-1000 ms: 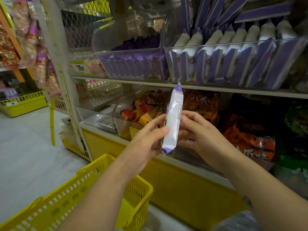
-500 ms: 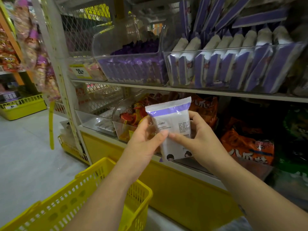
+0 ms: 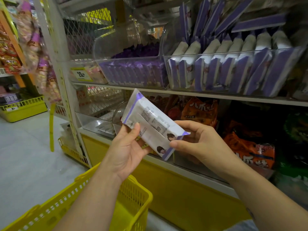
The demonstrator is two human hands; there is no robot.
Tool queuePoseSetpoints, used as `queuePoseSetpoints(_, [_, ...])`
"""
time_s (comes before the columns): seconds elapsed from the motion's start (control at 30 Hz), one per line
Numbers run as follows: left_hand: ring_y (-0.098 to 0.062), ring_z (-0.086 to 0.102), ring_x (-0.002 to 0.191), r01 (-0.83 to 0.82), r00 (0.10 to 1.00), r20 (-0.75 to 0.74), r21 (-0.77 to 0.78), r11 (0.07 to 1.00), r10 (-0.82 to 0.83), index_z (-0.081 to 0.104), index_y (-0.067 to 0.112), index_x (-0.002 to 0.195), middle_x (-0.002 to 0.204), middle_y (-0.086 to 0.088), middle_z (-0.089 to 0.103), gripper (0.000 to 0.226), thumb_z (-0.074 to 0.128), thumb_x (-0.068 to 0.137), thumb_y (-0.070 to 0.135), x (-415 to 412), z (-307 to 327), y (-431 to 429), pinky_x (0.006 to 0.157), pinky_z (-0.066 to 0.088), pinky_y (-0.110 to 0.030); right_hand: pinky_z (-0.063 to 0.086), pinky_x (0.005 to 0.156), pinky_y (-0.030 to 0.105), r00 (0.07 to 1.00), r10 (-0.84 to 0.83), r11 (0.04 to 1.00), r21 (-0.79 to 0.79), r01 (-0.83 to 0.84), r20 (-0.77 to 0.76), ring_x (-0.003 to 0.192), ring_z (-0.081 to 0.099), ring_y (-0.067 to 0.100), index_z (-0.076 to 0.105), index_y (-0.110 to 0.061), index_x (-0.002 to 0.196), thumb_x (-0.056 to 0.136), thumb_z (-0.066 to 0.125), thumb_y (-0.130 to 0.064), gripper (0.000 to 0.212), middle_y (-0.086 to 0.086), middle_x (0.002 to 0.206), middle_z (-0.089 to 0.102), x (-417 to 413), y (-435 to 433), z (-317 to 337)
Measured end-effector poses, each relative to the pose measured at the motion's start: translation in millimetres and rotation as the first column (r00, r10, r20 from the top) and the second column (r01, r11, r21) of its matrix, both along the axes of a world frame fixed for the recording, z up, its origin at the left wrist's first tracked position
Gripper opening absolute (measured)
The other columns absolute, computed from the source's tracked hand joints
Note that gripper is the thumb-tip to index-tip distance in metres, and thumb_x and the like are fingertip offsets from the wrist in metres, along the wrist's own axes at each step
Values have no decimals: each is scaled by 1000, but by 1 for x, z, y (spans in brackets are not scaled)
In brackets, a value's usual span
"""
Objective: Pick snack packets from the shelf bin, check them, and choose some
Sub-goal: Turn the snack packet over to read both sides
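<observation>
Tilting between both hands, packet [image 3: 150, 124]: left hand [image 3: 126, 150] beneath; right hand [image 3: 196, 140] pinching corner.

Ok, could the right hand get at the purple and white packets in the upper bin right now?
Probably not freely: the right hand pinches the held packet. If it lets go, the open-topped bin above looks unobstructed.

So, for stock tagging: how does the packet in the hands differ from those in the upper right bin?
The held packet lies tilted, printed back showing, gripped by the left hand and right hand; the bin packets stand edge-on in a row, untouched. Both are white and purple.
</observation>
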State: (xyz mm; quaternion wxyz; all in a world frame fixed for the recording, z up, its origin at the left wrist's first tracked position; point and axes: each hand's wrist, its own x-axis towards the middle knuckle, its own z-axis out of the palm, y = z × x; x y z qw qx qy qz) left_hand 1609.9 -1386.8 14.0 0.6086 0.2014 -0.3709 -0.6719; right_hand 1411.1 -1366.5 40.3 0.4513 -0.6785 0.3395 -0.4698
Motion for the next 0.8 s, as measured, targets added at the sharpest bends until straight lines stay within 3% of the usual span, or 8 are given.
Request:
queuePoseSetpoints(0.17, [-26,70,102,-14,1000,-17,100,995,16,52,18,135,127,-17,64,53,59,83,23,0,-3,-3,66,58,-42,57,73,20,994,85,995,45,-88,68,95,72,14,66,-23,112,88,62,-1,32,-3,101,76,4,2,1])
queuePoseSetpoints(0.33, [-21,73,89,-98,995,48,217,971,89,57,11,129,115,-14,71,56,63,76,28,-7,-5,-4,60,59,-32,57,62,21,975,-48,983,183,7,219,84,74,19,68,-13,97,85,63,-16,13,9,88,77,8,1,-1])
queuePoseSetpoints(0.47, [-19,74,83,-160,987,65,256,953,148,59,8,121,104,-12,74,40,63,84,23,-12,-7,-4,57,58,-29,56,57,21,958,-205,947,289,141,203,73,74,19,66,-5,90,87,66,-16,11,14,81,76,6,-2,-4])
queuePoseSetpoints(0.6, [-19,74,86,-241,969,100,205,949,225,57,10,119,101,-9,76,30,60,90,18,-13,-7,-4,60,59,-30,56,57,19,947,-268,918,346,195,176,66,72,13,68,-7,85,87,68,-15,8,12,77,76,5,-2,-4])
queuePoseSetpoints(0.8, [-21,71,100,-381,919,112,22,924,377,53,13,116,107,-5,74,39,65,79,20,-18,-2,-2,70,61,-33,55,58,18,928,-283,903,394,172,243,69,73,14,69,-6,85,82,69,0,6,12,77,76,8,-2,-3])
